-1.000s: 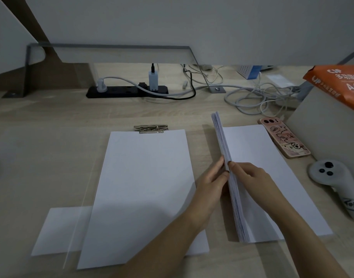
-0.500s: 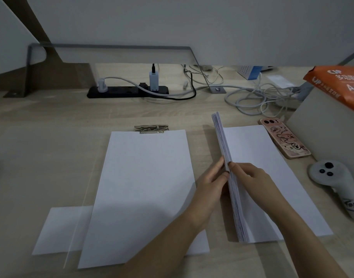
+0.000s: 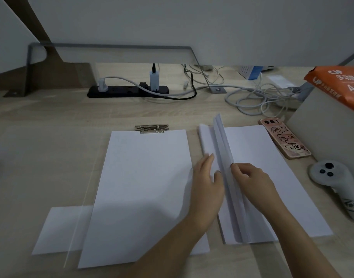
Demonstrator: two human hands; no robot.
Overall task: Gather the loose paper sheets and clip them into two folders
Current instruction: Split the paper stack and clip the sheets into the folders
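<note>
Light wooden worktop (image 3: 41,157). The paper stack (image 3: 252,153) lies right of centre, with part of its sheets raised on edge. The right hand (image 3: 250,181) pinches the raised sheets. The left hand (image 3: 206,181) rests flat, fingers straight, on sheets leaning left. A clipboard folder (image 3: 151,128) holding paper lies just left. A phone (image 3: 283,140) and a controller (image 3: 330,177) lie to the right.

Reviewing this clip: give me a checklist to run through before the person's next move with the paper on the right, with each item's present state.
1. Right hand grips the upright sheets: ok.
2. Left hand lies flat against the leaning sheets: ok.
3. Sheets squared into one bundle: not ok, they fan apart.
4. Loose sheet at lower left gathered: not ok, it lies apart.
5. Metal clip bites the left stack: cannot tell.
</note>
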